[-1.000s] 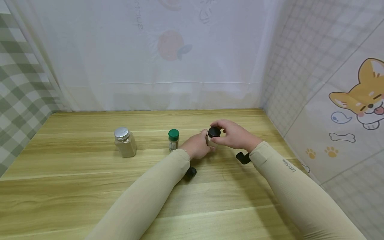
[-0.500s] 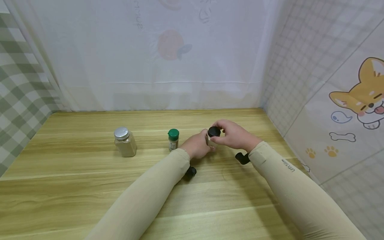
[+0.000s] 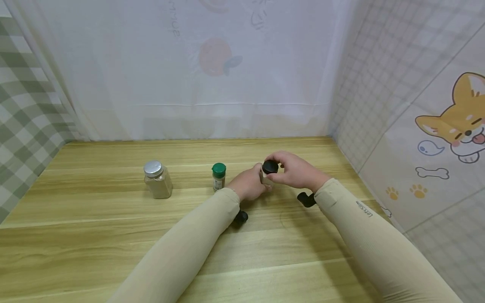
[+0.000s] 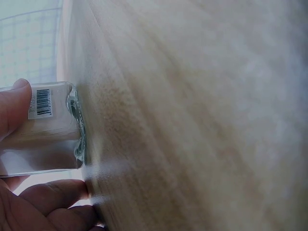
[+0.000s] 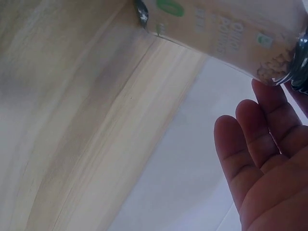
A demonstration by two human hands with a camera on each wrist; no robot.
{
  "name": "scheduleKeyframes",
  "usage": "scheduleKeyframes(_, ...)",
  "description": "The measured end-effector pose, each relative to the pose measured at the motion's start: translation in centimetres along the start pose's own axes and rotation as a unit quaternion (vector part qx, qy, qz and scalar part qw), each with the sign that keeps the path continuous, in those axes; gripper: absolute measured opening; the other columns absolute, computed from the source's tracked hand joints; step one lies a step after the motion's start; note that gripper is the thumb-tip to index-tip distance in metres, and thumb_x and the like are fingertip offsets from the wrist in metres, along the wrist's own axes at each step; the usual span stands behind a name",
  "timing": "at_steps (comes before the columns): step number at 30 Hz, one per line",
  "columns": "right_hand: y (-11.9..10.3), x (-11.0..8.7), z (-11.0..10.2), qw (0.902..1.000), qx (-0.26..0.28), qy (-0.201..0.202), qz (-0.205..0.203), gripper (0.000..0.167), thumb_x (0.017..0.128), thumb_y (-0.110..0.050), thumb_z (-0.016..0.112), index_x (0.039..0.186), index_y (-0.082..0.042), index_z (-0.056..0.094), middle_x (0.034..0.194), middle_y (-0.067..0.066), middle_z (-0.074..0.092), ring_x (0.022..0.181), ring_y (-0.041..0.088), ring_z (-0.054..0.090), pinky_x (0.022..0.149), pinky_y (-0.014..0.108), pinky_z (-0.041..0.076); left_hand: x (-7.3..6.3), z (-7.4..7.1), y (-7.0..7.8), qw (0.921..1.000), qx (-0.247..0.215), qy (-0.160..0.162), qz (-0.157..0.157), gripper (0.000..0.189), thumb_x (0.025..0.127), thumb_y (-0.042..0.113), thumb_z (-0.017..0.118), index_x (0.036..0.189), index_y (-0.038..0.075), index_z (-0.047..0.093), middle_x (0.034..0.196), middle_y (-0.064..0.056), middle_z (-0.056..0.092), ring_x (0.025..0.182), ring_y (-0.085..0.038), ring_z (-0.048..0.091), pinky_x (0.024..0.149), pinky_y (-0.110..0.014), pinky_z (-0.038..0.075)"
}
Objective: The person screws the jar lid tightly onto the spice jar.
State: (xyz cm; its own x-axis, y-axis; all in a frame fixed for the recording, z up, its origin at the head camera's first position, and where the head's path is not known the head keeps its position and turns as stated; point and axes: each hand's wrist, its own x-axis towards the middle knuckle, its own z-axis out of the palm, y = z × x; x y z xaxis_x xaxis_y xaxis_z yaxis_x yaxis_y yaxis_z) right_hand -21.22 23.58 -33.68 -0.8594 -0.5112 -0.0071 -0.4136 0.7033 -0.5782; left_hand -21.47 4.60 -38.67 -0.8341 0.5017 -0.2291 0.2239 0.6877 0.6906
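Right of the table's middle is a glass spice jar [image 4: 53, 127] with a black lid [image 3: 270, 166]. My left hand [image 3: 248, 184] grips the jar's body, its thumb beside a barcode sticker in the left wrist view. From the other side, my right hand [image 3: 297, 170] holds the black lid between thumb and fingers. Several fingers of that hand stretch out below the jar in the right wrist view, where printed lettering shows on the glass. The jar's base is at or very near the tabletop. Much of the jar is hidden behind the hands in the head view.
A green-capped spice bottle [image 3: 219, 176] stands just left of my left hand. Farther left is a square jar [image 3: 158, 181] with a silver lid. Black objects [image 3: 241, 217] show partly beneath my forearms. The wooden table [image 3: 94, 235] meets curtains at the back and sides.
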Motion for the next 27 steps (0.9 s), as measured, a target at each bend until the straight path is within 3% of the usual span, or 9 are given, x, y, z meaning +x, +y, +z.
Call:
scheduleKeyframes(9,-0.11,0.02,0.12,0.9994,0.006,0.006,0.033,0.025,0.095,-0.02,0.077,0.114,-0.007,0.067,0.111,0.008,0.069,0.104,0.024,0.062,0.09,0.044,0.05,-0.07,-0.04,0.09,1.0,0.001,-0.001,0.002,0.046,0.101,0.035,0.072,0.135,0.015,0.047,0.136,-0.01,0.067,0.119,-0.02,0.064,0.106,-0.042,0.051)
scheduleKeyframes(17,0.05,-0.01,0.06,1.0,0.0,-0.004,0.008,0.042,0.095,-0.016,0.075,0.132,-0.001,0.062,0.12,0.012,0.068,0.108,0.026,0.062,0.098,0.053,0.051,-0.19,-0.05,0.08,1.0,0.005,0.002,0.001,0.048,0.101,0.036,0.072,0.136,0.016,0.047,0.137,-0.01,0.067,0.122,-0.022,0.064,0.106,-0.042,0.051)
scheduleKeyframes(22,-0.1,0.03,-0.09,1.0,-0.008,-0.003,0.0,0.033,0.093,-0.012,0.074,0.124,-0.004,0.067,0.116,0.009,0.069,0.106,0.025,0.062,0.096,0.047,0.05,-0.14,-0.07,0.04,1.0,0.005,0.001,0.001,0.045,0.102,0.037,0.071,0.134,0.017,0.047,0.132,-0.009,0.068,0.116,-0.021,0.064,0.103,-0.042,0.051)
scheduleKeyframes(27,-0.09,0.08,-0.06,0.9998,-0.005,0.0,0.018,0.027,0.094,-0.015,0.076,0.118,-0.005,0.068,0.112,0.008,0.069,0.104,0.024,0.062,0.09,0.043,0.05,-0.1,-0.06,0.05,1.0,0.003,-0.002,0.0,0.043,0.102,0.037,0.071,0.133,0.017,0.047,0.132,-0.008,0.068,0.115,-0.02,0.063,0.103,-0.041,0.051)
